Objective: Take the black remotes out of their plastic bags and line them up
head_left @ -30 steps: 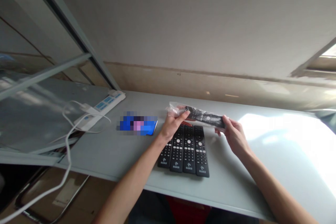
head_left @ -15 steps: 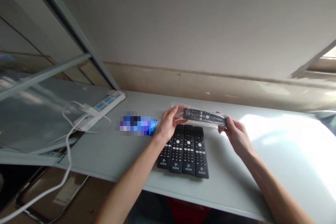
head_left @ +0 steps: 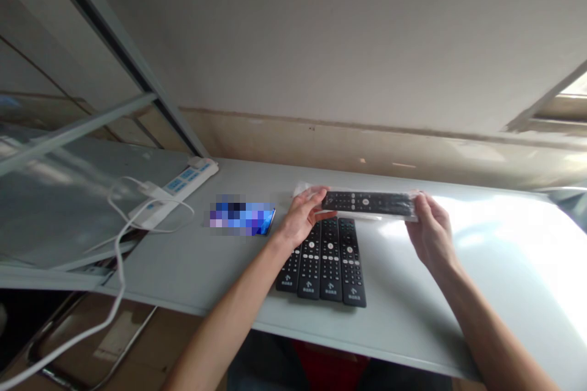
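Observation:
A black remote control (head_left: pixel 371 202) lies sideways inside a clear plastic bag (head_left: pixel 385 217), held above the table. My left hand (head_left: pixel 302 214) pinches the bag and the remote's left end, thumb on top. At the other end, my right hand (head_left: pixel 431 226) grips the bag by the remote's right tip. Just below them, several black remotes (head_left: pixel 330 269) lie side by side on the table, logo ends toward me. My left hand and wrist cover the upper part of the leftmost ones.
A phone (head_left: pixel 266 220), its screen partly blurred out, lies left of my left hand. Farther left, a white power strip (head_left: pixel 202 174) with a white cable (head_left: pixel 120 256) rests by a metal frame (head_left: pixel 151 88). The pale table (head_left: pixel 206 281) meets a wall (head_left: pixel 321 73) behind.
The bagged remote has turned from slanting to nearly level and slid further right into the bag's end. My right hand has moved right; my left hand now holds the remote's left end.

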A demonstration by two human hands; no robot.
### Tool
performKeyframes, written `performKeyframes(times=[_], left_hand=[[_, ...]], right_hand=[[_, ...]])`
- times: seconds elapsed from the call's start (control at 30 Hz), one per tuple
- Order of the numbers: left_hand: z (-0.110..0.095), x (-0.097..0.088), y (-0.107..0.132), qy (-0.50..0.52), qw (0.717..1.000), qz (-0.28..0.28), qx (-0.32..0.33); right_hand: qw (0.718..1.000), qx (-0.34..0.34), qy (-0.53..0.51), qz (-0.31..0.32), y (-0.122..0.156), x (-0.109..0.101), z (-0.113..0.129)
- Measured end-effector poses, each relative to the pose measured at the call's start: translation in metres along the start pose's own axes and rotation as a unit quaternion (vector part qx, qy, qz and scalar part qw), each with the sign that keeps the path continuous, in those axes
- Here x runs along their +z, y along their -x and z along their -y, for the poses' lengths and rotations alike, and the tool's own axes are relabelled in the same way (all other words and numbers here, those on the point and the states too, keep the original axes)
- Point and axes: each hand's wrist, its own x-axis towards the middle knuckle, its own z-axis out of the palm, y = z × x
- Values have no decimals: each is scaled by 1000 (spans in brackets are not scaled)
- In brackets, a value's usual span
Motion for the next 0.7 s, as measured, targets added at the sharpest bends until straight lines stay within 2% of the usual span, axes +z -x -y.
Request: performKeyframes(times=[0.13,0.33,0.47,0.53,0.7], left_hand=[[-1,0,1,2,999,8,-33],[-1,-1,2,-22,996,51,-70],[3,-1,2,-14,996,45,-79],[3,0,2,-11,996,40,-79],[0,1,3,-25,996,43,-69]], right_hand=[[992,46,-114,4,-2,-3,1],[982,95,-161,-31,0,-12,2],[971,128,-192,-64,0,-13,5],[968,122,-207,-76,1,-13,7],[975,74,-199,-62,5,-16,12]])
